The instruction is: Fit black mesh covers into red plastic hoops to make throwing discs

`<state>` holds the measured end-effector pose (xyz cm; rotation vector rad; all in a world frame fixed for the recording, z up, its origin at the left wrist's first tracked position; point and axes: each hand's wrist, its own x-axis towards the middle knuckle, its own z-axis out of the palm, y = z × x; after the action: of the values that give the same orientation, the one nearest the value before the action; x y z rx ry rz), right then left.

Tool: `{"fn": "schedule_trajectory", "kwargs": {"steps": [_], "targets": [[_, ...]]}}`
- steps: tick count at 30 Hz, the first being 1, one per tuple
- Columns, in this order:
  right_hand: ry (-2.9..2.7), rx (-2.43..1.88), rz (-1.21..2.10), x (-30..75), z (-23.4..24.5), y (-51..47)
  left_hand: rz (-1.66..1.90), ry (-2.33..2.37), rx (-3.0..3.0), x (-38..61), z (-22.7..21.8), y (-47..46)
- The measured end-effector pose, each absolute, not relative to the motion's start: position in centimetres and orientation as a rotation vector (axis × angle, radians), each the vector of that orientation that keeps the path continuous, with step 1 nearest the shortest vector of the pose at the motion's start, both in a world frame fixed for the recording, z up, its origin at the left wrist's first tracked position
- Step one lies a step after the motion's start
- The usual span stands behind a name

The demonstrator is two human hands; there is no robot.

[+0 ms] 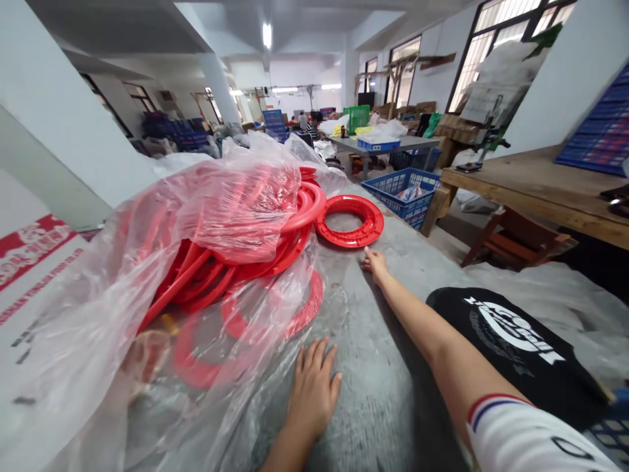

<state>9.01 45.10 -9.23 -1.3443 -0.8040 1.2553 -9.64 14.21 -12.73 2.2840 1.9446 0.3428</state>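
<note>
My left hand lies flat on the grey table, fingers stretched out, holding nothing. It is beside a clear plastic bag that spreads over the table's left part. My right hand reaches forward, its fingertips at the near rim of a red plastic ring with a ribbed inner edge. Whether they touch the ring is hard to tell; the fingers do not wrap round it. Left of that ring, many red rings are heaped, partly under the plastic. A few flatter red rings show through the film nearer me.
A printed white carton stands at the left. Right of the table are a black printed cover, a wooden chair, a wooden workbench and a blue crate. People are far back.
</note>
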Motion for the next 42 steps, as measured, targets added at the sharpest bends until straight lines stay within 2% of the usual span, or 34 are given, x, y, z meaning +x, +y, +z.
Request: {"fn": "schedule_trajectory", "kwargs": {"steps": [5, 10, 17, 24, 28, 30, 36, 39, 42], "targets": [[-0.536, -1.337, 1.314, 7.0, -8.5, 51.9, 0.326, 1.936, 2.308, -9.9, -13.3, 14.2], [-0.447, -1.230, 1.316, 7.0, -9.7, 50.2, 0.369, 1.941, 2.292, -9.7, -13.1, 14.2], [-0.503, -1.051, 1.327, 10.2, -10.7, 39.3, 0.560, 1.889, 2.216, -10.1, -14.3, 14.8], [-0.672, -1.112, 1.409, 15.8, -11.8, 24.2, 1.315, 1.859, 1.720, -11.5, -15.8, 15.4], [-0.859, -1.238, 1.523, 19.5, -11.6, 16.8, 1.575, 1.838, 1.480, -12.2, -15.4, 14.9], [-0.980, -1.301, 1.558, 20.5, -11.3, 14.4, 1.574, 1.850, 1.483, -12.3, -15.2, 14.8], [-1.093, -1.506, 1.539, 20.8, -10.4, 12.6, 1.245, 1.862, 1.830, -12.3, -14.8, 15.2], [-1.277, -1.710, 1.255, 23.1, -9.1, 13.4, 1.204, 1.890, 1.858, -12.2, -14.7, 14.8], [-1.459, -1.877, 0.526, 27.3, -7.2, 15.2, 1.110, 1.884, 1.963, -12.0, -14.6, 13.9]]}}
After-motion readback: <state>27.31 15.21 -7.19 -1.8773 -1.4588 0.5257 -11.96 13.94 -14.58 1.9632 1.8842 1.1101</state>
